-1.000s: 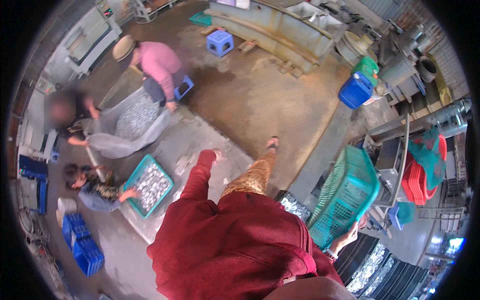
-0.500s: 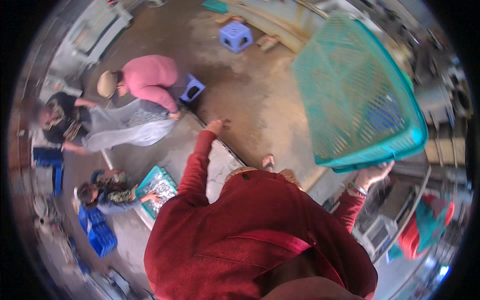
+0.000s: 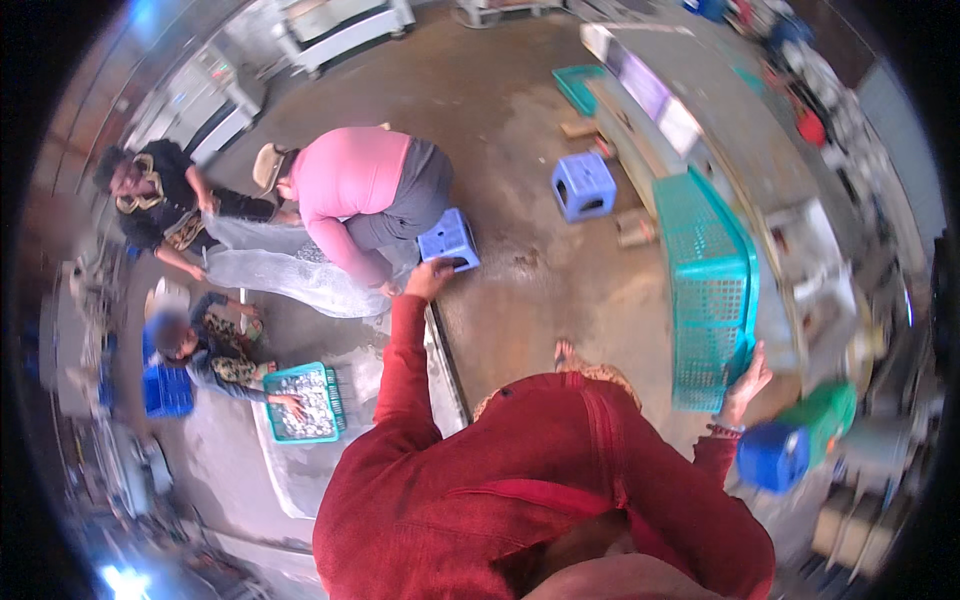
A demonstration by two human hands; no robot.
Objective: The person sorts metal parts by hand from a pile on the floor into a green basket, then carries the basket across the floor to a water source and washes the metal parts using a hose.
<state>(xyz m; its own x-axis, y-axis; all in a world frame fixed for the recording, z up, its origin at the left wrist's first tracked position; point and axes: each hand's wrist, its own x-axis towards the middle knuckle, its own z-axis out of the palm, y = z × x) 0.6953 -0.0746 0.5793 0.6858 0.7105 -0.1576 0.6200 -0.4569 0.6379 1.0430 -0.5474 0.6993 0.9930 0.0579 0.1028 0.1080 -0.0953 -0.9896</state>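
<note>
A green plastic basket [image 3: 713, 300] with slatted sides is tipped on its side at the right. My right hand [image 3: 745, 385] grips its near edge, with the fingers along the outside and a bracelet at the wrist. My left hand [image 3: 430, 278] is stretched forward with nothing visible in it, its fingers loosely bent and apart. In the picture it overlaps the near edge of a small blue plastic stool [image 3: 450, 240]; I cannot tell whether they touch.
A person in pink [image 3: 355, 185] and one in black [image 3: 160, 200] handle pale netting [image 3: 300, 285] on the left. Another person reaches into a green tray [image 3: 335, 405] of whitish pieces. A second blue stool [image 3: 584, 186] stands ahead. A blue container [image 3: 773, 457] is near my right arm.
My view has swung to the right. The green basket has gone lower and farther from me, turned more edge-on, with my right hand still at its edge. My left arm stays outstretched.
</note>
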